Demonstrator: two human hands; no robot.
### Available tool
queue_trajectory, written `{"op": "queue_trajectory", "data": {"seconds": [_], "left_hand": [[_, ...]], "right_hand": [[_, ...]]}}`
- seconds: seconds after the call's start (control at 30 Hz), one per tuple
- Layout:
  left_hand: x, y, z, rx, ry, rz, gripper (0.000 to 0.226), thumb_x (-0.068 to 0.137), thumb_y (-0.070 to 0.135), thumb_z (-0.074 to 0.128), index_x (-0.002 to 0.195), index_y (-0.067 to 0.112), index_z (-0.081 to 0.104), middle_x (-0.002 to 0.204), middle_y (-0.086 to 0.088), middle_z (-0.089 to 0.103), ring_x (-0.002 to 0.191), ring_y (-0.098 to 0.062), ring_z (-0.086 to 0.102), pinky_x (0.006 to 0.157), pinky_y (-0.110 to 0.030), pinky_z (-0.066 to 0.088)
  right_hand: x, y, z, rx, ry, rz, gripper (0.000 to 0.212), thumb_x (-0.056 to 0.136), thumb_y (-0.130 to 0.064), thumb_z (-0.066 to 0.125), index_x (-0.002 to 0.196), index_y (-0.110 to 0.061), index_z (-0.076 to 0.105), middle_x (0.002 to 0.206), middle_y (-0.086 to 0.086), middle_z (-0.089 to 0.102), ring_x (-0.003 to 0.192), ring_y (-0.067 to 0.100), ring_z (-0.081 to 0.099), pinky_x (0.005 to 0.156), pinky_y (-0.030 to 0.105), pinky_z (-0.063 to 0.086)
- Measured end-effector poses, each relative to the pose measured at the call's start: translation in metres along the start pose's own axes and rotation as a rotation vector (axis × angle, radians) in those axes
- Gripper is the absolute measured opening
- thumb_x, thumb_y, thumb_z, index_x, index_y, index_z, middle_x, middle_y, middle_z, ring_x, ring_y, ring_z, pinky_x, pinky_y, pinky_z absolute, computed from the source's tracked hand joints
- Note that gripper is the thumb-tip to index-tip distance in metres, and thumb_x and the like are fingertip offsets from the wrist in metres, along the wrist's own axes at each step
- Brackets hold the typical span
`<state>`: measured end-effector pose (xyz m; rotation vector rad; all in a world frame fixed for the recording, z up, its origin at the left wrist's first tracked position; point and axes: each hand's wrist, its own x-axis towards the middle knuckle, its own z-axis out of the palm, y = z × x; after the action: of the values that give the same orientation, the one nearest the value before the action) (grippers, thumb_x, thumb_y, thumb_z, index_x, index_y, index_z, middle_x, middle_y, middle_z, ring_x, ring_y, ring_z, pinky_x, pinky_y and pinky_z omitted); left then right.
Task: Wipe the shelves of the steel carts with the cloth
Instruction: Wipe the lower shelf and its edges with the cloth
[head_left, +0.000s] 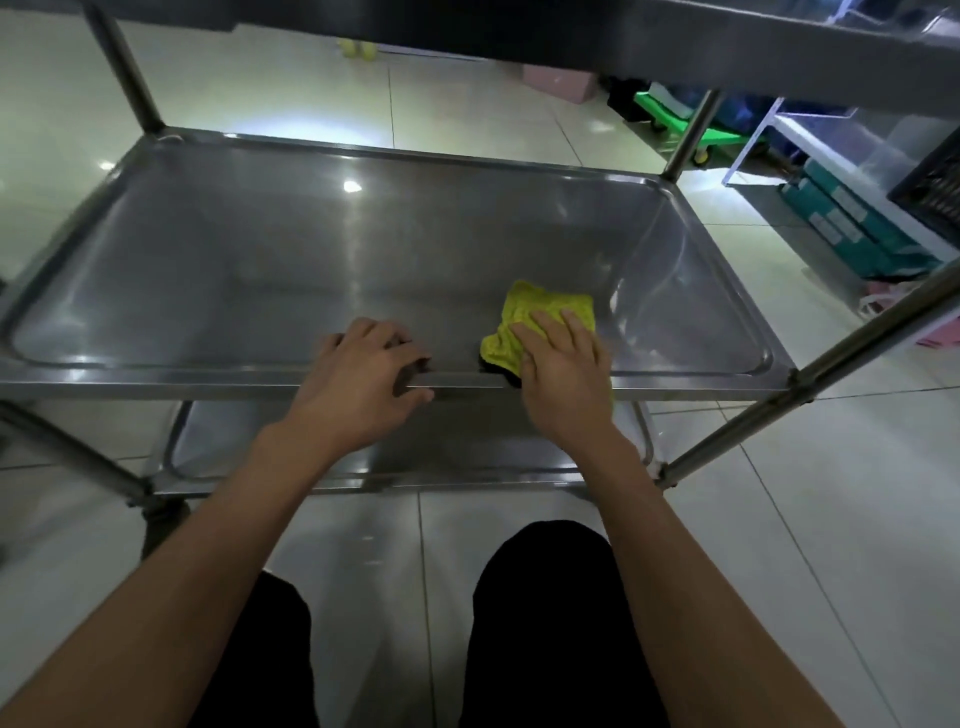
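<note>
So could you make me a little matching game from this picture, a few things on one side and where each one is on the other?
Things:
1. left hand
2. right hand
3. yellow cloth
4. green dolly

Places:
A. on the floor beyond the cart
B. pressed flat on the cloth
C. gripping the middle shelf's front rim
D. lying on the middle shelf near its front edge

Pairs: 1-C, 2-B, 3-D, 4-A
</note>
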<state>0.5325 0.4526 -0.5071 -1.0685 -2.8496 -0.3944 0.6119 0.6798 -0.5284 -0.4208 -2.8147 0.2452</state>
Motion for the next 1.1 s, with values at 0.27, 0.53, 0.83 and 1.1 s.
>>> {"op": "queue_trajectory", "data": {"seconds": [0.27, 0.53, 0.83, 1.1], "left_hand": [[0.012, -0.009, 0.001, -0.024, 0.039, -0.051, 0.049, 0.081, 0.051, 0.072, 0.117, 0.02, 0.063, 0.125, 0.001, 0.062, 0.119, -0.025, 0.05, 0.096, -0.041, 0.041], [0.049, -0.037, 0.007, -0.031, 0.043, -0.012, 0.043, 0.087, 0.047, 0.069, 0.118, 0.018, 0.069, 0.13, 0.001, 0.059, 0.121, -0.026, 0.049, 0.095, -0.041, 0.044], [0.073, -0.047, 0.011, -0.051, 0.045, -0.023, 0.038, 0.088, 0.045, 0.07, 0.115, 0.018, 0.069, 0.132, 0.002, 0.057, 0.12, -0.026, 0.047, 0.091, -0.039, 0.043], [0.041, -0.043, 0.005, -0.001, 0.055, 0.032, 0.035, 0.09, 0.035, 0.063, 0.119, 0.015, 0.062, 0.134, -0.003, 0.055, 0.126, -0.028, 0.046, 0.099, -0.042, 0.039]], "right_hand": [[0.02, -0.037, 0.015, 0.002, 0.019, -0.098, 0.04, 0.096, -0.025, 0.048, 0.132, -0.036, 0.058, 0.15, -0.007, 0.047, 0.146, 0.024, 0.03, 0.113, 0.046, 0.024], [0.063, -0.04, 0.026, 0.022, 0.016, -0.128, 0.04, 0.099, -0.028, 0.042, 0.136, -0.037, 0.056, 0.15, -0.01, 0.046, 0.147, 0.02, 0.027, 0.115, 0.042, 0.022], [0.081, -0.045, 0.027, 0.082, -0.01, -0.1, 0.037, 0.101, -0.038, 0.041, 0.135, -0.039, 0.056, 0.151, -0.012, 0.044, 0.148, 0.018, 0.023, 0.118, 0.044, 0.018], [0.053, -0.047, 0.016, 0.024, -0.042, -0.183, 0.046, 0.096, -0.05, 0.053, 0.138, -0.031, 0.054, 0.153, -0.006, 0.042, 0.147, 0.025, 0.025, 0.112, 0.043, 0.023]]}}
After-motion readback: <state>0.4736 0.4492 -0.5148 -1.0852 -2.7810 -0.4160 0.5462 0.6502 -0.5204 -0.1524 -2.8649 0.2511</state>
